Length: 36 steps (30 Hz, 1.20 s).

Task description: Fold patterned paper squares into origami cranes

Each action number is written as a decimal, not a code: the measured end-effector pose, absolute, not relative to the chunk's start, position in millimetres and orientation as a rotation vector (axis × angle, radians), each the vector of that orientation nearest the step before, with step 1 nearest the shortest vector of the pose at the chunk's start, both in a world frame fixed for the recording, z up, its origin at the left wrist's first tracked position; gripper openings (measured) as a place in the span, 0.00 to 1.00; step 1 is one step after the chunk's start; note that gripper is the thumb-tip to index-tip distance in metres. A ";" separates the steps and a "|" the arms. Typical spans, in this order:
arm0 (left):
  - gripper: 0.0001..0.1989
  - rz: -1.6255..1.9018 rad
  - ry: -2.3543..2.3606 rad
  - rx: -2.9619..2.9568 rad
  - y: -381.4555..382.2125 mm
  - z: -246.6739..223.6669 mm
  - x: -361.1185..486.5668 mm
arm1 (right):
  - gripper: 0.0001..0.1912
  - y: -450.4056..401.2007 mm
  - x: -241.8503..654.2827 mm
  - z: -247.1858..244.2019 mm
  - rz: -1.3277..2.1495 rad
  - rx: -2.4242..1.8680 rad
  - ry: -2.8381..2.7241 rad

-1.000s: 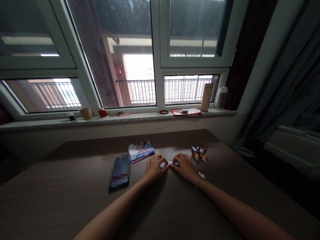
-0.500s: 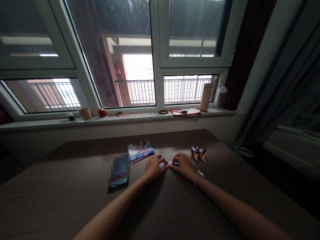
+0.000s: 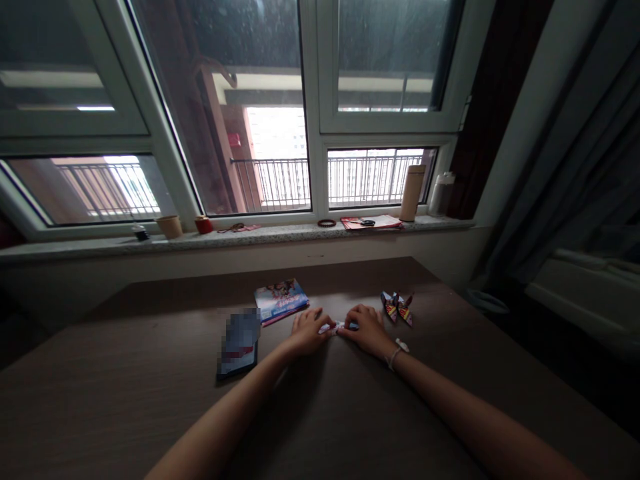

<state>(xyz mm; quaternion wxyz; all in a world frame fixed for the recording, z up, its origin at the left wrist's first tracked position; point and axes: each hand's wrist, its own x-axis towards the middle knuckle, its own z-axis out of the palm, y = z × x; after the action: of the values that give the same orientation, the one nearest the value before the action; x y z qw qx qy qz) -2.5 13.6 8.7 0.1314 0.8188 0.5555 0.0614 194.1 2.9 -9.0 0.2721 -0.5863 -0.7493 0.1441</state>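
Note:
A small piece of folded printed paper (image 3: 338, 327) lies on the brown table (image 3: 150, 413) between my hands, mostly covered by my fingers. My left hand (image 3: 311, 331) pinches its left end, thumb and fingers drawn together. At the right end, my right hand (image 3: 366, 328) grips the paper with curled fingers, and a pale bracelet circles that wrist. Just beyond my right hand sits a colourful folded paper figure (image 3: 397, 308) with pointed tips. Left of my left hand is a stack of printed paper sheets or a booklet (image 3: 281, 300).
A phone (image 3: 239, 343) with a blurred-out screen lies on the table's left. Along the stone windowsill (image 3: 290, 233) stand a tan bottle (image 3: 413, 193), a clear bottle (image 3: 442, 195), a paper cup (image 3: 170, 227), a red spool (image 3: 203, 225) and scissors (image 3: 367, 222) on red-edged papers.
My left hand's fingers have shifted slightly over the paper, close to the right thumb. My right hand stays nearly in place, and the other things have not moved.

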 end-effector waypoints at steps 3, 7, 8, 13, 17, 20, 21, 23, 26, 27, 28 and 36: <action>0.14 0.155 1.596 2.385 13.5 10.6 -4.4 | 0.12 3.6 194.1 -8.6 0.397 -1.577 -2.010; 0.15 0.132 1.577 2.396 14.7 9.9 -7.0 | 0.11 3.5 194.6 -7.9 0.405 -1.580 -2.008; 0.15 0.132 1.572 2.400 15.2 9.2 -7.7 | 0.12 3.4 194.7 -7.7 0.405 -1.580 -2.011; 0.16 0.151 1.573 2.405 15.9 5.8 -10.3 | 0.12 2.6 194.0 -6.8 0.400 -1.572 -2.014; 0.16 0.189 1.587 2.390 14.4 4.8 -9.1 | 0.11 2.0 192.2 -6.9 0.405 -1.585 -2.003; 0.15 0.267 1.629 2.365 12.0 3.4 -5.3 | 0.12 2.8 191.4 -8.2 0.395 -1.590 -1.998; 0.15 0.296 1.657 2.352 10.9 2.8 -3.7 | 0.12 3.3 191.4 -8.9 0.391 -1.591 -1.997; 0.15 0.361 1.688 2.362 8.6 1.9 -0.6 | 0.13 4.4 191.6 -10.1 0.385 -1.590 -1.995; 0.15 0.411 1.723 2.379 6.0 1.5 2.5 | 0.13 5.9 192.2 -11.2 0.389 -1.597 -1.993; 0.14 0.412 1.727 2.381 5.6 1.7 3.0 | 0.13 6.2 192.3 -11.2 0.391 -1.602 -1.994; 0.14 0.408 1.728 2.380 5.5 1.9 3.2 | 0.13 6.6 192.5 -11.3 0.393 -1.605 -1.995; 0.14 0.380 1.705 2.344 8.0 0.8 1.6 | 0.12 12.1 198.3 -10.4 0.458 -1.601 -2.013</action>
<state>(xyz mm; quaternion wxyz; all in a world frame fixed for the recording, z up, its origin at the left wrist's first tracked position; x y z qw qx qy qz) 1.6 8.0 0.8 0.1091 0.7970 0.5798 0.1292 198.3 12.1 -10.4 0.2615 -0.5914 -0.7438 0.1691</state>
